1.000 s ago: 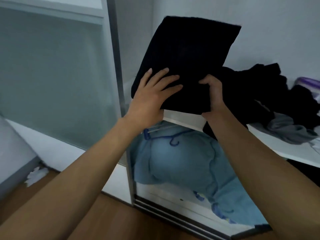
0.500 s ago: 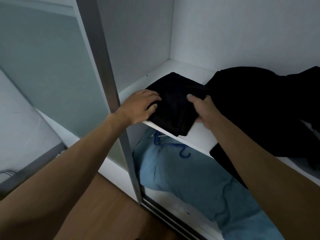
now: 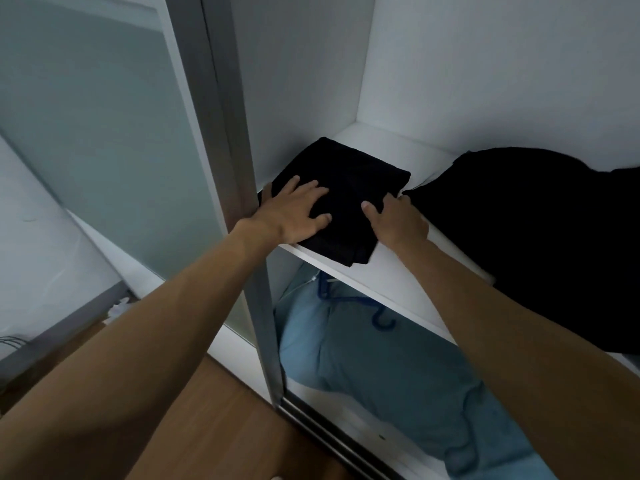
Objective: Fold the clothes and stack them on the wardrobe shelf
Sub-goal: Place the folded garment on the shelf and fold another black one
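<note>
A folded black garment (image 3: 349,188) lies flat at the left end of the white wardrobe shelf (image 3: 391,271), its near corner at the shelf's front edge. My left hand (image 3: 294,213) rests palm down on its left part with fingers spread. My right hand (image 3: 398,220) touches its right edge with straight fingers, thumb on the cloth. A loose heap of black clothes (image 3: 540,237) covers the shelf to the right, partly hidden behind my right forearm.
The grey frame of a frosted sliding door (image 3: 225,133) stands just left of my left hand. Below the shelf lies light blue fabric (image 3: 391,372) with a blue hanger (image 3: 379,318). Wooden floor (image 3: 221,427) shows at the bottom.
The folded garment came down from the air onto the shelf and slid further back and left. Both hands went from gripping it to lying flat on it.
</note>
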Motion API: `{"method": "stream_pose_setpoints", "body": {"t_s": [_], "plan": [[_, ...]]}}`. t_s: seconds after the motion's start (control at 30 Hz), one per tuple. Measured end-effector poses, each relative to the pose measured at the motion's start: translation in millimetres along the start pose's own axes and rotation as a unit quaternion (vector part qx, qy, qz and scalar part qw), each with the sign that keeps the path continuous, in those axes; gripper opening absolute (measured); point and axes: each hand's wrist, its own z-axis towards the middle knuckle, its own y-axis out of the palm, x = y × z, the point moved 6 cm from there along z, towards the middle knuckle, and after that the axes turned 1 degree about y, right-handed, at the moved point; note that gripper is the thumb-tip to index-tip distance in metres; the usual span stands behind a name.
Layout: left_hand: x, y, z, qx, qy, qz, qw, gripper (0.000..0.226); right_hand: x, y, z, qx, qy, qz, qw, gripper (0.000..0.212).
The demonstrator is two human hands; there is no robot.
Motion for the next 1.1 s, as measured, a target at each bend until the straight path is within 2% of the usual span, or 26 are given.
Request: {"method": "stream_pose_setpoints", "body": {"t_s": [0.1,0.2,0.27,0.33,0.4,0.43,0.5,0.57,0.6,0.63,0.73,0.77,0.87,0.93,0.97,1.03,1.1], "plan": [[0.9,-3.2,5.9,-0.019,-0.015,0.023,0.999,0.059,-1.2,2.4,5.2,-0.043,0.0,0.02,0.999,0.06],[7.2,-7.7,9.9,-0.01,-0.013,0.049,0.999,0.054,-2.2,-4.8,-0.1,-0.104,-0.004,0.122,0.987,0.058],[15.4,-10.7,13.0,0.031,-0.003,0.046,0.998,0.049,7.2,-24.0,-9.1,-0.063,-0.017,0.136,0.989,0.053],[33.3,-8.3,16.0,0.074,0.042,-0.006,0.996,0.045,28.7,-54.7,-21.0,0.053,-0.018,0.088,0.994,0.047],[60.0,-2.5,20.4,0.089,0.116,-0.084,0.986,0.044,59.8,-87.0,-34.2,0.142,0.027,0.004,0.989,0.05],[74.2,1.1,23.0,0.083,0.149,-0.126,0.977,0.043,79.4,-99.4,-39.8,0.15,0.073,-0.043,0.985,0.059],[99.9,9.6,27.8,0.063,0.187,-0.209,0.958,0.042,121.2,-112.0,-54.4,0.092,0.184,-0.094,0.974,0.086],[117.3,16.6,34.0,0.074,0.204,-0.237,0.947,0.039,155.0,-109.6,-73.6,0.037,0.262,-0.097,0.959,0.104],[122.2,21.2,37.6,0.082,0.206,-0.228,0.948,0.037,165.4,-107.2,-83.4,0.04,0.276,-0.098,0.955,0.102],[125.1,26.9,41.2,0.078,0.204,-0.213,0.952,0.035,172.2,-105.5,-91.1,0.063,0.277,-0.104,0.953,0.09],[128.8,42.5,51.0,0.041,0.195,-0.175,0.964,0.031,176.6,-105.2,-101.7,0.162,0.247,-0.123,0.947,0.032],[129.8,43.1,53.2,0.039,0.192,-0.173,0.965,0.031,177.0,-105.8,-102.3,0.177,0.241,-0.124,0.946,0.022],[134.2,42.0,56.6,0.022,0.177,-0.156,0.971,0.029,173.9,-113.0,-103.2,0.217,0.221,-0.092,0.947,0.013],[141.6,43.3,56.6,-0.039,0.162,-0.188,0.968,0.028,165.8,-126.9,-108.4,0.283,0.186,-0.019,0.941,0.014],[148.2,45.1,54.1,-0.09,0.15,-0.255,0.951,0.026,160.7,-134.2,-112.1,0.313,0.161,0.015,0.936,0.015],[164.5,48.6,42.5,-0.197,0.098,-0.417,0.882,0.022,148.1,-144.7,-119.9,0.332,0.116,0.053,0.935,0.016],[175.2,53.3,28.4,-0.281,0.015,-0.524,0.804,0.05,133.1,-152.1,-129.7,0.324,0.086,0.104,0.936,0.018]]}}
